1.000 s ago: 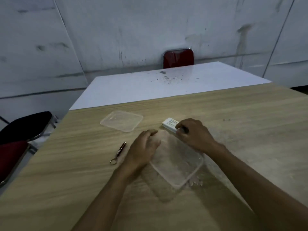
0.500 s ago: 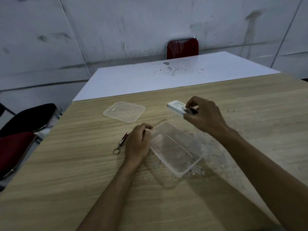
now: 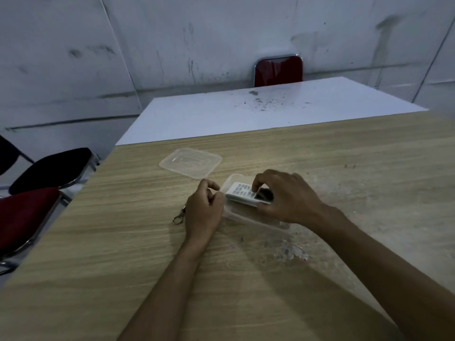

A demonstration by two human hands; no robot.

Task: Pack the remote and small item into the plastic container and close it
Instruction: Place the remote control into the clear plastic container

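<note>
Wooden table (image 3: 320, 168): one container (image 3: 248, 219), one remote (image 3: 240, 193) (inside), one lid (image 3: 190, 162).

The remote (image 3: 242, 192) is white, with rows of small buttons and a dark part near one end. It lies tilted inside the open container (image 3: 248, 216), its far end near the far wall. The container is clear plastic, rectangular, and stands on the wooden table. Its lid (image 3: 190, 162) is also clear and lies flat on the table, apart from it on the far left. The small item (image 3: 180, 214) is a metal clip with a ring, lying on the table left of the container.
</note>
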